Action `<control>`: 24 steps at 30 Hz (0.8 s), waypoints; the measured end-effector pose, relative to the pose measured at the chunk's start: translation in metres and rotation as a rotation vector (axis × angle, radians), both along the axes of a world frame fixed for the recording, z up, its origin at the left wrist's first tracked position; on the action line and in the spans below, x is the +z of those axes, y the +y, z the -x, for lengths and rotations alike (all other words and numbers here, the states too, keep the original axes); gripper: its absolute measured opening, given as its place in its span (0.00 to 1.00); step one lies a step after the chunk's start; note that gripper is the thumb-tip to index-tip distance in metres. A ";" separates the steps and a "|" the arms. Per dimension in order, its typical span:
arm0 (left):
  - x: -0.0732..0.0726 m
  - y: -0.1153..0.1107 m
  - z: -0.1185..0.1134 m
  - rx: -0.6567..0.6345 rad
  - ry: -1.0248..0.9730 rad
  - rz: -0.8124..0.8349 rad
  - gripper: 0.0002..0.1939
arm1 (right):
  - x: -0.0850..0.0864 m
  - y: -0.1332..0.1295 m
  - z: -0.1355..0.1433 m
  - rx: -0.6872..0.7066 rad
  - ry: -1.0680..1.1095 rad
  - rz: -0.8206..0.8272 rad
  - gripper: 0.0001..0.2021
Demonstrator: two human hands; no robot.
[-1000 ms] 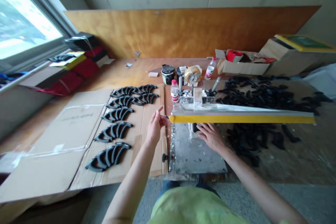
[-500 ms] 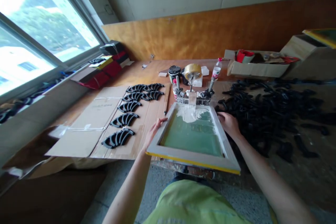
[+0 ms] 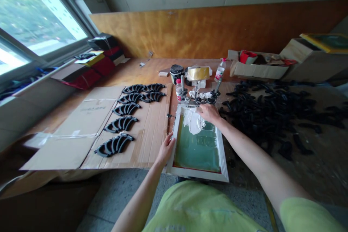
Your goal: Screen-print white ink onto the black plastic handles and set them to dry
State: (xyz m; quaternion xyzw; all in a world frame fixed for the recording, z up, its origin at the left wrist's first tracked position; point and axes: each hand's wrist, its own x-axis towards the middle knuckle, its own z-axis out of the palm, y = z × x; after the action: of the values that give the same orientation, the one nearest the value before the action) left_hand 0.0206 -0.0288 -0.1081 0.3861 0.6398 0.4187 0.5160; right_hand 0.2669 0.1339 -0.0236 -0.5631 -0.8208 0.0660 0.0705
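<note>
Gripping the pale rectangular frame [image 3: 201, 174] are left fingers [image 3: 169, 140]; right fingers [image 3: 203, 108] curl by creamy paste [image 3: 194, 124], hold unclear.

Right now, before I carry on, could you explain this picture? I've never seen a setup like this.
There is no machine arm: you see a person's two bare hands, through a camera worn on the head, looking forward and down. The left hand touches the left edge of a pale rectangular frame around a green sheet. The right hand curls over its far end, beside thick white paste; whatever it grasps is hidden. To the left, black curved pieces lie in fan-shaped groups on flattened brown cardboard. To the right is a loose black heap of similar-coloured pieces. Beyond the frame stand grey metal posts.
</note>
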 end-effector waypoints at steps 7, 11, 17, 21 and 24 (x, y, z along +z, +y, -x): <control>0.001 -0.001 -0.002 -0.024 -0.009 -0.009 0.35 | -0.019 -0.061 0.000 0.206 0.044 0.016 0.13; 0.004 -0.002 -0.003 -0.023 0.001 -0.019 0.32 | -0.010 -0.076 -0.013 0.480 0.102 0.082 0.13; 0.011 -0.004 -0.004 -0.002 -0.026 0.014 0.34 | -0.004 -0.058 -0.011 0.304 0.125 0.029 0.09; 0.014 -0.005 -0.005 0.005 -0.063 0.061 0.37 | -0.018 -0.074 -0.012 0.385 0.123 0.034 0.14; 0.023 -0.004 -0.006 0.007 -0.097 0.064 0.39 | -0.015 -0.071 -0.012 0.378 0.170 0.062 0.11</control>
State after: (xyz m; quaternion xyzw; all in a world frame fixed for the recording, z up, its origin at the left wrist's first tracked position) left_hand 0.0268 -0.0333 -0.0851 0.3465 0.6282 0.4181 0.5572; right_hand 0.2785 0.0631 -0.0385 -0.3932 -0.9005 0.1505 0.1086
